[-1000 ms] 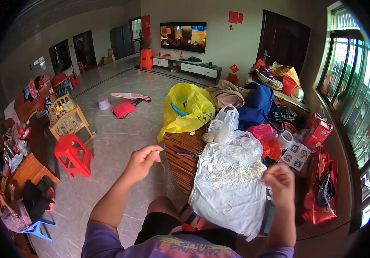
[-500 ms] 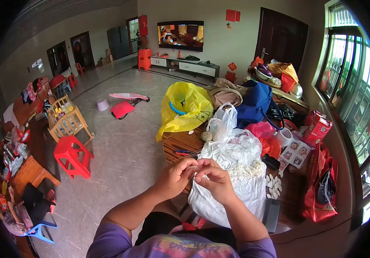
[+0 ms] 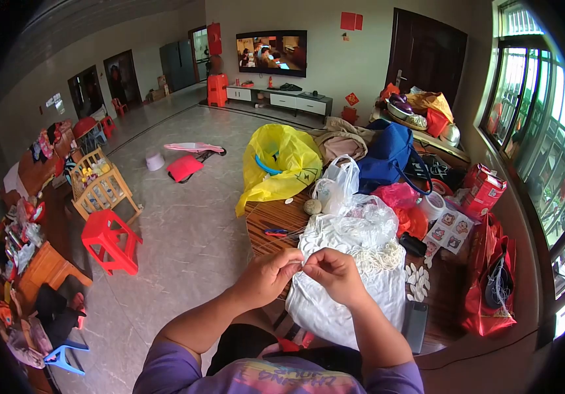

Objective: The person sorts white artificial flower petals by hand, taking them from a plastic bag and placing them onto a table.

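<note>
My left hand [image 3: 269, 277] and my right hand [image 3: 335, 276] meet fingertip to fingertip above the near edge of the table. Both are closed in a pinch; a small pale thing shows at the left fingertips, too small to name. Under the right hand spreads a white cloth [image 3: 338, 315], on which a heap of white cord [image 3: 379, 257] and a clear plastic bag [image 3: 361, 220] lie. Several flat white oval pieces [image 3: 418, 282] rest to the right of the cloth. A small red-and-blue tool [image 3: 276, 232] lies beyond my left hand.
On the wooden table [image 3: 263, 217] are a yellow plastic bag [image 3: 276, 164], a blue bag [image 3: 387, 157], a round beige ball [image 3: 313, 207] and a dark phone [image 3: 416, 326]. A red bag [image 3: 489, 282] stands at right. A red stool [image 3: 110, 241] is on the floor at left.
My right fingers have drawn in and down to a tighter pinch against the left fingertips. The view has shifted slightly.
</note>
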The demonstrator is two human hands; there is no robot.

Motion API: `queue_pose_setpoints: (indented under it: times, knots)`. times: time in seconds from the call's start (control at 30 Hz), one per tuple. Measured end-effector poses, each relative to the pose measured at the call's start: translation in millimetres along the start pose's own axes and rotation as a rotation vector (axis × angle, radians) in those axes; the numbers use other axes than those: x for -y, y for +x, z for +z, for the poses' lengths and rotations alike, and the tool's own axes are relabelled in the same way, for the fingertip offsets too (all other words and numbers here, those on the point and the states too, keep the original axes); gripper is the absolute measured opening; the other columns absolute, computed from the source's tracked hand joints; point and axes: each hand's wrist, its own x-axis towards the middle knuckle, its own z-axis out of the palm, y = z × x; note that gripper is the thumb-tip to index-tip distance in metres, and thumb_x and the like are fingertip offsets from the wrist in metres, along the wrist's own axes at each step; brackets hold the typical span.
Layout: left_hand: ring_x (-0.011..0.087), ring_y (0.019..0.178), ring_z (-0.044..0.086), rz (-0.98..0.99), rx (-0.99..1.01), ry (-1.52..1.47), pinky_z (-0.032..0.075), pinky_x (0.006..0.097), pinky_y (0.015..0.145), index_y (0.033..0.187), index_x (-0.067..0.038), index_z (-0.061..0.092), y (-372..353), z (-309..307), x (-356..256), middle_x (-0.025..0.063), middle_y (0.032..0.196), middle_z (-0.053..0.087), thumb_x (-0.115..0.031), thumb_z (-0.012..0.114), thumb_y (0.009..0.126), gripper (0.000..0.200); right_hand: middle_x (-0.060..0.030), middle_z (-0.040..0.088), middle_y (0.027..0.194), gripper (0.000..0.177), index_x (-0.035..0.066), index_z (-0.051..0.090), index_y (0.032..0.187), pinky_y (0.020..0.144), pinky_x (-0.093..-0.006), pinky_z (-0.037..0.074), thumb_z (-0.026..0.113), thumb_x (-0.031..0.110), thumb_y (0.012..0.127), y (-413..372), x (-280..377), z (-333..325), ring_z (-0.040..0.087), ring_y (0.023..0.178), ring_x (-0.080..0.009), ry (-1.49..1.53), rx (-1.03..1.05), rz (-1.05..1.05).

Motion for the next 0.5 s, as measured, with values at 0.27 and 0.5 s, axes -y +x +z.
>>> queue_pose_setpoints:
  times: [0.27,0.5]
  knots:
    - [0.0276,0.070,0.060,0.020,0.037,0.039,0.046,0.0343,0.057,0.096,-0.007,0.050,2,-2,-3,0.0116,0.076,0.060,-0.006,0.051,0.082,0.015,-0.0032,0.057,0.073,0.007,0.000,0.057,0.080,0.060,-0.0207,0.042,0.062,0.004,0.077,3,5,-5,0.051,0.068,-0.0076,-0.145,-0.013,-0.026]
    - [0.0233,0.069,0.062,0.028,-0.055,0.041,0.048,0.0295,0.057,0.094,-0.005,0.051,1,7,6,0.0106,0.077,0.061,-0.004,0.052,0.081,0.014,-0.0046,0.057,0.078,0.009,0.004,0.061,0.079,0.058,-0.0237,0.042,0.066,0.005,0.072,12,-1,-4,0.052,0.066,-0.0124,-0.410,-0.020,-0.449]
